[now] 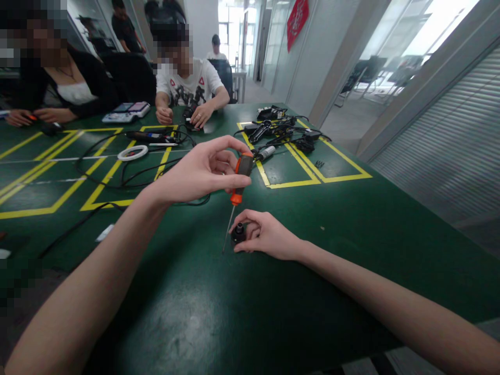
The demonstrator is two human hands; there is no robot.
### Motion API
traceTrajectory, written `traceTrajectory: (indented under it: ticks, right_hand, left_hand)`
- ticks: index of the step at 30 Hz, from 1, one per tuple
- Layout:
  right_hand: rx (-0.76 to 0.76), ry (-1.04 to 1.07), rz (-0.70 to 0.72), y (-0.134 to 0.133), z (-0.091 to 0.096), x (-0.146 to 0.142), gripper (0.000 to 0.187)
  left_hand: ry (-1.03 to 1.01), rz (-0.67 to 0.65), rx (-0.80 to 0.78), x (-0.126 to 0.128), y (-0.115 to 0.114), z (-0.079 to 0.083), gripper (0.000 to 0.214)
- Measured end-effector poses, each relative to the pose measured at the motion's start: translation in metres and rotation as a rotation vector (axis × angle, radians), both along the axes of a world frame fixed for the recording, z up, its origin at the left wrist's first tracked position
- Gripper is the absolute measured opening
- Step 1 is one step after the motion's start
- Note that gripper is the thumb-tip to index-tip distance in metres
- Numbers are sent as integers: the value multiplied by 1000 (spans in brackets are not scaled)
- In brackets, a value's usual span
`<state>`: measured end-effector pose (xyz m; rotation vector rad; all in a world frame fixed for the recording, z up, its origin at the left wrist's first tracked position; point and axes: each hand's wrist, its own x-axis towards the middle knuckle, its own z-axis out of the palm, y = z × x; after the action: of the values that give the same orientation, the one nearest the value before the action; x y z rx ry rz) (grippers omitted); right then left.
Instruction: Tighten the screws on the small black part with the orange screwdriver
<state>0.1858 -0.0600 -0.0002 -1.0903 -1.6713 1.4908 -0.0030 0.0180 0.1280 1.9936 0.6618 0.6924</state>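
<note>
My left hand [203,169] grips the orange and black handle of a screwdriver [239,183], held almost upright above the green table [351,229]. Its thin shaft slants down to a tip just left of a small black round part [238,233]. My right hand [262,234] rests on the table and pinches that part between thumb and fingers. The two hands are a short way apart, the left above the right.
Yellow tape boxes mark the table. Black cables, a white ring [133,152] and tools lie at the left; a pile of black devices and cords [281,133] lies further back. Two people sit across the table, hands on it. The table's right edge borders a walkway.
</note>
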Motion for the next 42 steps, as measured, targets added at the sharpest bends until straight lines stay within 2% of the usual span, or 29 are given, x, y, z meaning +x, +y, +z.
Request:
traceTrajectory:
  ticks: [4,7,8,11,12,14,18,21,23,25,27,31,34,39,42]
  right_hand:
    - [65,-7,-50,-1,2,-1,55]
    - [111,-80,14,-3,14,9,67]
    - [151,-94,24,-3,20,15,65]
    - [319,31,-60,-4,39,31,40]
    - [345,104,-87,-4,46,33,38]
    - [371,178,-156,-5,59,31,47]
    - [359,153,-244,-5,82,16,44]
    - [399,167,-289,0,90,11,46]
    - [435,207,-315,3,91,11,46]
    - [472,247,-311,5,90,11,43]
    - [516,243,-283,6,88,10,38]
    - [576,198,-255,5,84,6,31]
    - [572,188,-245,5,82,5,31]
    - [572,152,-228,4,82,4,31]
    - [594,128,-214,3,81,4,23]
  left_hand:
    - [-74,11,14,6,-9,-1,45]
    - [-115,11,46,10,-16,-2,47]
    - [-123,17,60,11,-18,-2,48]
    - [-136,59,116,15,-24,-3,50]
    - [-139,74,138,17,-26,-4,51]
    - [-143,100,181,21,-30,-6,52]
    - [-169,158,249,26,-38,-8,51]
    - [-252,172,256,24,-37,-15,57]
    - [-309,145,207,19,-32,-26,63]
    - [-345,78,169,8,-26,-43,53]
    - [-220,37,93,-4,-23,-62,43]
    - [-18,32,-98,-25,-32,-93,50]
    - [19,56,-207,-29,-42,-103,48]
    - [31,130,-358,-26,-47,-110,39]
    - [2,165,-414,-27,-47,-113,39]
